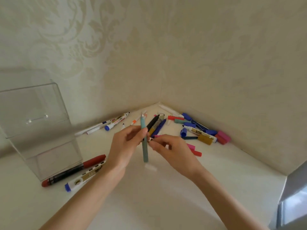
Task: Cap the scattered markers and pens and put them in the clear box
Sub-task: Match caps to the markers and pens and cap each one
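- Teal pen (144, 143) stands nearly upright above the tabletop (166, 196), the left hand (126, 146) with its grip clamped around the barrel.
- Right hand (172, 151) pinches something small beside the barrel; what it is cannot be told.
- Clear box (41, 130) stands at left, seemingly empty.
- Many markers and loose caps (222, 136) lie scattered, so most work remains.

teal pen (144, 141) upright, held | markers (197, 130) scattered, corner | clear box (39, 128) upright, left
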`<state>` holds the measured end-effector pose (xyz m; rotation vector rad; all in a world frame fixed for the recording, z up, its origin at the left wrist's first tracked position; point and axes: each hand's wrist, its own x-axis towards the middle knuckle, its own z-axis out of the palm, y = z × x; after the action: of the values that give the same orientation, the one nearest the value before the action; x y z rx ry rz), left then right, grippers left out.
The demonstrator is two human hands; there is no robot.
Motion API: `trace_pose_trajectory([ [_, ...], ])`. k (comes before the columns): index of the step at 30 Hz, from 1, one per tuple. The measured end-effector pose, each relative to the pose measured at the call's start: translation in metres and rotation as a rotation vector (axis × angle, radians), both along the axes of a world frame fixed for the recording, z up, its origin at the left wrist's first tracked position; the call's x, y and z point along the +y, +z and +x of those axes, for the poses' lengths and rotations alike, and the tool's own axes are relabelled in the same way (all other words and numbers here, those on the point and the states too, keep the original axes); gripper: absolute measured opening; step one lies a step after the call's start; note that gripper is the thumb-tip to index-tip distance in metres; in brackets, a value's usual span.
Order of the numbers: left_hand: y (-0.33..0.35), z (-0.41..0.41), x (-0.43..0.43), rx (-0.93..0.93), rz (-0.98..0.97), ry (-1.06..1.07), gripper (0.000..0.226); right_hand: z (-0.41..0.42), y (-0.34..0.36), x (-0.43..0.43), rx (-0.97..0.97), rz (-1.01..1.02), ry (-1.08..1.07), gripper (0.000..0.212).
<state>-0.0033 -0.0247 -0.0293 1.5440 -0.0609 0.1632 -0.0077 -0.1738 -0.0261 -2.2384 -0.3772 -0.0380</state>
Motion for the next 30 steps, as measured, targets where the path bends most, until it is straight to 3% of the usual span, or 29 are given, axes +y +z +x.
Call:
trace_pose_trajectory([
  [2, 0.0, 0.006, 0.008, 0.039, -0.104, 0.064, 0.008, 0.026, 0.007, -0.02, -0.093, -0.042, -0.139, 0.02],
  [5, 0.0, 0.011, 0.012, 0.031, -0.07, 0.105, 0.008, 0.086, 0.005, -0.059, -0.184, -0.159, -0.438, 0.019],
  [11, -0.004, 0.01, 0.015, -0.027, 0.006, 0.084, 0.01, 0.144, -0.017, -0.069, -0.184, -0.682, -0.402, 0.025],
  [16, -0.006, 0.011, 0.019, 0.002, 0.036, 0.093, 0.004, 0.146, -0.021, -0.068, -0.268, -0.812, -0.375, 0.02],
  [18, -0.005, 0.012, 0.021, 0.01, 0.035, 0.091, 0.006, 0.136, -0.01, -0.063, -0.292, -0.645, -0.364, 0.022],
  [22, -0.004, 0.011, 0.023, -0.025, 0.064, 0.039, 0.02, 0.092, 0.017, -0.045, -0.288, -0.036, -0.316, 0.015],
  [25, -0.005, 0.01, 0.022, -0.114, 0.132, 0.002, 0.024, 0.05, 0.019, -0.033, -0.281, 0.349, -0.167, 0.014],
  [27, -0.005, 0.009, 0.021, -0.151, 0.145, 0.001, 0.02, 0.035, 0.014, -0.029, -0.225, 0.49, -0.072, 0.018],
  [30, -0.008, 0.011, 0.021, -0.176, 0.169, 0.018, 0.014, 0.033, 0.01, -0.029, -0.173, 0.544, -0.042, 0.017],
])
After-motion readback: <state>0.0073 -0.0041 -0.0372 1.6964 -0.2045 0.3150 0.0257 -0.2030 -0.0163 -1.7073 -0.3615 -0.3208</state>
